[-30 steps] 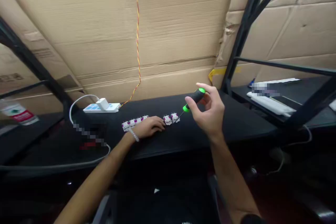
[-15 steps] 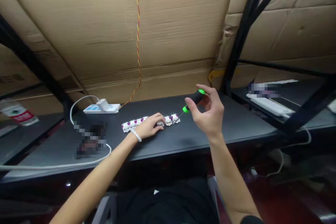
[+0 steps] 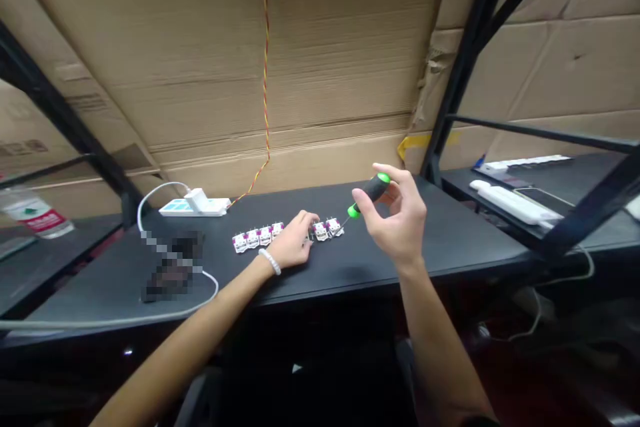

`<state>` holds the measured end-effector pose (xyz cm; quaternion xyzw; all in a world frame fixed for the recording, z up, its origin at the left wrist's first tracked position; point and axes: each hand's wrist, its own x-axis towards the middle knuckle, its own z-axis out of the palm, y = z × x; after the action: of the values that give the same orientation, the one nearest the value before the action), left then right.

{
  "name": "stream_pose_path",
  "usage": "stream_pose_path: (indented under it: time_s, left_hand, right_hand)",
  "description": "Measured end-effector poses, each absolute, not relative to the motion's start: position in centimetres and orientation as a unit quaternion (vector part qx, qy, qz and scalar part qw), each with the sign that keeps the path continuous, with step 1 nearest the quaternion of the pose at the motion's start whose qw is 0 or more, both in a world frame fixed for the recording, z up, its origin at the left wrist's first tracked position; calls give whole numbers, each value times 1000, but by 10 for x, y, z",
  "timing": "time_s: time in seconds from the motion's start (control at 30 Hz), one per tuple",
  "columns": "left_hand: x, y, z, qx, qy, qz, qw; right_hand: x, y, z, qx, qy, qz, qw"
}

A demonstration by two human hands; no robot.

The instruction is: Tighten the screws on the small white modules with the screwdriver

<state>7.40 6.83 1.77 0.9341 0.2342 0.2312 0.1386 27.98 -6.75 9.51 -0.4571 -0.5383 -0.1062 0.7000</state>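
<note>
A row of several small white-and-purple modules (image 3: 259, 236) lies on the black tabletop (image 3: 310, 280). My left hand (image 3: 294, 240), with a white bracelet at the wrist, is closed over the row's middle and grips a module there; the palm hides part of it. My right hand (image 3: 400, 213) holds a black-and-green screwdriver (image 3: 373, 190) at a slant by its handle, thumb on one side and fingers on the other. Its thin shaft points down left, with the tip at the rightmost module (image 3: 334, 227). I cannot tell exactly where the tip touches.
Behind the table stands a cardboard wall (image 3: 340, 80), with a twisted red-yellow wire (image 3: 266, 80) hanging down. A white power strip (image 3: 170, 207) with a plugged-in charger (image 3: 197, 199) sits back left. A white cable (image 3: 125, 320) crosses the left side. Black metal posts (image 3: 457, 80) flank the table.
My left hand has shifted slightly right along the row, uncovering another module on its left. My right hand and the screwdriver have barely moved.
</note>
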Motion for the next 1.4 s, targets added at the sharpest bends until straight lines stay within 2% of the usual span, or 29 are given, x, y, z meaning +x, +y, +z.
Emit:
stream_pose_path:
  time_s: [0.6,1.07,1.3,1.4]
  left_hand:
    - [78,63,17,919,249,265,154]
    - [68,72,17,910,285,234,190]
    - [34,80,51,912,316,228,128]
    - [10,91,60,907,390,140,72]
  right_hand:
    - [280,-67,94,-458,-539,-108,699]
    - [281,-67,94,-460,-537,-100,700]
    - [283,-68,95,-466,-533,-106,698]
    - [283,-68,94,-460,-533,-100,704]
